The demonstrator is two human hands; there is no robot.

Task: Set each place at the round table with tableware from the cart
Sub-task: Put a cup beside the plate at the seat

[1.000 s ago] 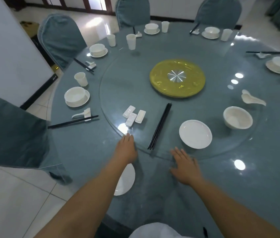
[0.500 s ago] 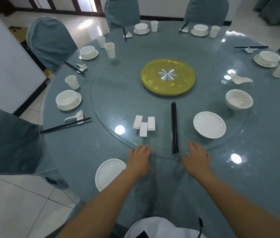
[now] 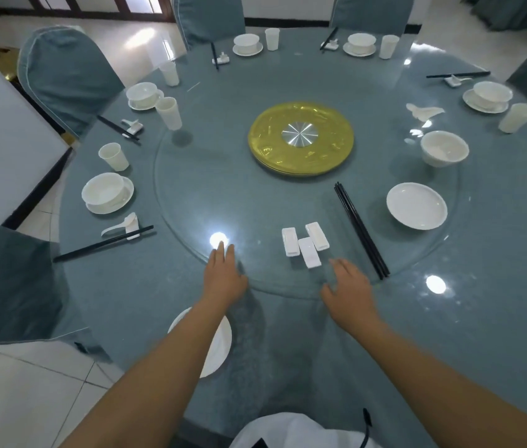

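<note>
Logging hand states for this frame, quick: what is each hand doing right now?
Left hand: open, fingers straight, flat on the glass turntable edge, holding nothing.
Right hand: open, fingers spread at the turntable edge, holding nothing.

The worktop (image 3: 449,334) wears a grey-blue cloth with a fine speckle, and the chairs (image 3: 61,76) are covered in the same grey-blue with pale piping. Plates (image 3: 416,205), bowls (image 3: 444,151), cups (image 3: 113,156), spoons (image 3: 425,111) and rests (image 3: 304,245) are plain white, the chopsticks (image 3: 360,231) black. The centre disc (image 3: 300,137) is translucent yellow around a silver hub; the floor (image 3: 13,399) is white tile.
</note>
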